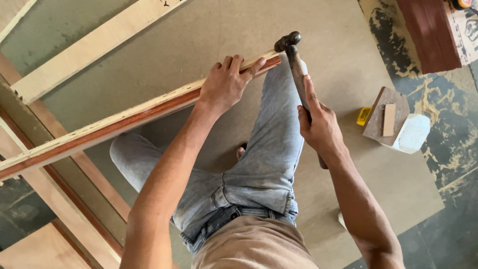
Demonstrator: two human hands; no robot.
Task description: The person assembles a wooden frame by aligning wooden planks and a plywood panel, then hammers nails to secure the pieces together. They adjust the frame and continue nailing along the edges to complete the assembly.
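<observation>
Hammer (295, 60) in the right hand (318, 127), wooden strip (124, 122) under the left hand (226, 84): that is the arrangement seen from above. The right hand is closed around the hammer's handle, forefinger laid along it, apparently to steer the dark metal head, which hangs just at the near end of the strip. The left hand is curled over the strip's top edge close to that end, fingers wrapped across it and pressing down, likely so the long piece stays steady and does not jump. The strip, pale on top with a reddish face, runs from the person's raised knee away to the left, resting across the jeans so the leg props it. Beneath lies a large brown board (199, 45) on the floor. To the right sit a small wooden block (386, 117) leaning on a white container (413, 134), with a yellow object (363, 116) just beside them, well apart from either hand.
</observation>
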